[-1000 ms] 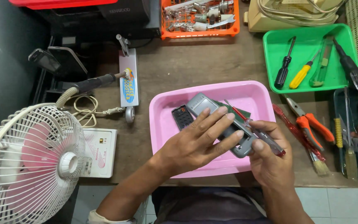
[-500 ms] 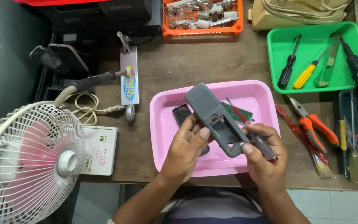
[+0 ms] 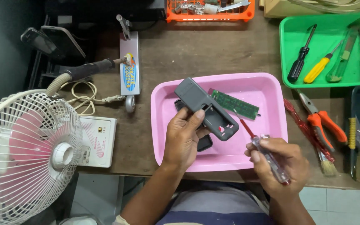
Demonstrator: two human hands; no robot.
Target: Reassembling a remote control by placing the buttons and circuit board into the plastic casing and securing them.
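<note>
Left hand [image 3: 185,139] pinching the grey shell [image 3: 206,108] at its lower edge, thumb and fingers pressed on it, shell tilted up over the pink tray [image 3: 271,89]; right hand [image 3: 279,160] closed round the clear-handled screwdriver [image 3: 263,146], red shaft pointing up-left, tip just off the shell's lower corner and not touching.

Freshly exposed: green circuit board [image 3: 235,104] lying loose in the tray beside the shell; black keypad piece [image 3: 203,143] flat beneath the left fingers; shell now empty, openings showing through; casing apparently split, insides out.

Against half a second ago: board then mostly hidden behind the shell, driver tip in against the casing; now drawn back and down, hands further apart. Against a second ago: left palm spread flat across the whole unit; now only a light pinch.

Outward: green tray [image 3: 288,46] of tools at right, orange pliers [image 3: 323,123] and brush [image 3: 326,160] on the bench, white fan [image 3: 26,154] at left.
</note>
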